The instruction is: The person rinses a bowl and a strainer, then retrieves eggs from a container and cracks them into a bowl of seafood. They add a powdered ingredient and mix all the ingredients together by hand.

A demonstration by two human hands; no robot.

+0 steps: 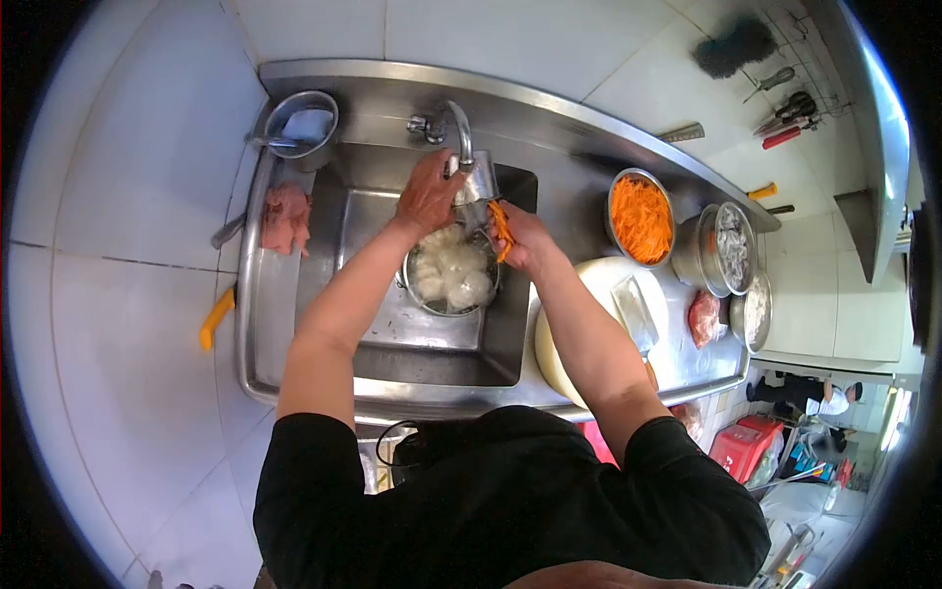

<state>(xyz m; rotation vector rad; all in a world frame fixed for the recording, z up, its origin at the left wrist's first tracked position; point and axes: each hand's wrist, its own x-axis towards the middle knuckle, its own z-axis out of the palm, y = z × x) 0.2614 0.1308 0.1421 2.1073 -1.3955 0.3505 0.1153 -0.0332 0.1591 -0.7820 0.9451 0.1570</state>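
Note:
My left hand is closed at the side of a shiny metal container beneath the running-water tap at the sink. My right hand grips an orange-handled tool, whose kind is hard to make out; its far end lies close to the container. Just below both hands, a metal pot in the sink holds pale, glossy lumps that look wet. The fingertips of my left hand are partly hidden.
A bowl of shredded carrot stands right of the sink, beside stacked metal bowls. A round cutting board carries a cleaver. Pink meat lies on the left rim, near a metal pot. Utensils hang on the wall.

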